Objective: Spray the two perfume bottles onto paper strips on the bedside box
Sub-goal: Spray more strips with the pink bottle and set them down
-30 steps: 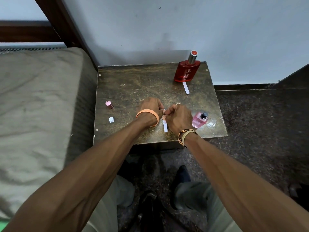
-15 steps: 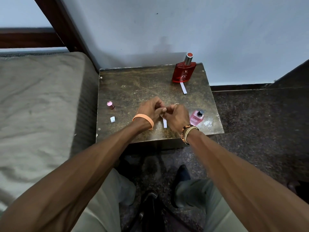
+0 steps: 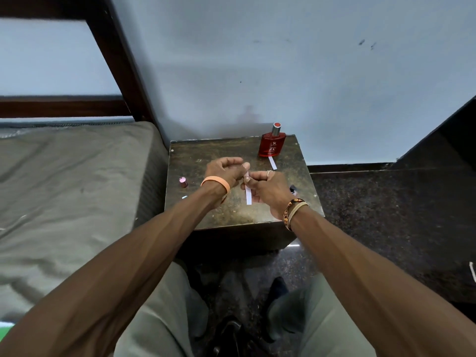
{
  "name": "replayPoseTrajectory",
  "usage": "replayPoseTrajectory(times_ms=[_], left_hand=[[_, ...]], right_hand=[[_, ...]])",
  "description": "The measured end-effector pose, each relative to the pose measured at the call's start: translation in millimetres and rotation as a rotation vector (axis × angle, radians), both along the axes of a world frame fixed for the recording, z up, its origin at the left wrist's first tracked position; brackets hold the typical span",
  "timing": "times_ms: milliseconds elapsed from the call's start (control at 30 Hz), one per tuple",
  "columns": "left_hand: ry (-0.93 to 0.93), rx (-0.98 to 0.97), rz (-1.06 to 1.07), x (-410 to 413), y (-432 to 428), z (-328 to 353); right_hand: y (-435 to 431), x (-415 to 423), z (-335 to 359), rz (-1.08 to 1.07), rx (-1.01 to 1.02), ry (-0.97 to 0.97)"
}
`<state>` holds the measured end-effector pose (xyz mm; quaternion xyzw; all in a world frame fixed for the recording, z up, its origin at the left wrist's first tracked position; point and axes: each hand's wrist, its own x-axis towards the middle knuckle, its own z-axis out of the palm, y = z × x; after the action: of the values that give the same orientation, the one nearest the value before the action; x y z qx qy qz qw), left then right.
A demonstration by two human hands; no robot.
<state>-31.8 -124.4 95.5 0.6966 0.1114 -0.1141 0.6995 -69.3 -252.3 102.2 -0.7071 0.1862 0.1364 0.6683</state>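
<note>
A red perfume bottle (image 3: 271, 144) stands upright at the back right of the bedside box (image 3: 226, 212), with a white paper strip (image 3: 272, 163) lying flat in front of it. My left hand (image 3: 223, 172) and my right hand (image 3: 268, 188) meet above the middle of the box and pinch a second white paper strip (image 3: 248, 194), which hangs down between them. My right hand hides most of the pink perfume bottle; only its black nozzle (image 3: 292, 188) shows.
A pink cap (image 3: 183, 181) stands near the box's left edge, with a small white paper scrap (image 3: 184, 197) just in front of it. A bed with a grey mattress (image 3: 72, 191) adjoins the left side. The wall is right behind, and dark floor lies to the right.
Both hands have lifted the paper strip off the box top and hold it in the air. The view has tilted up and pulled back.
</note>
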Motion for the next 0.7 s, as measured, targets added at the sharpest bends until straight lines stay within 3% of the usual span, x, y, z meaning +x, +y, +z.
replayPoseTrajectory(times_ms=[433, 700], left_hand=[[-0.054, 0.03, -0.064, -41.1, 0.6, 62.7], [-0.072, -0.05, 0.039, -38.1, -16.4, 71.6]], right_hand=[[-4.5, -46.7, 57.9, 0.011, 0.047, -0.089], [-26.1, -50.7, 62.2, 0.013, -0.002, -0.114]])
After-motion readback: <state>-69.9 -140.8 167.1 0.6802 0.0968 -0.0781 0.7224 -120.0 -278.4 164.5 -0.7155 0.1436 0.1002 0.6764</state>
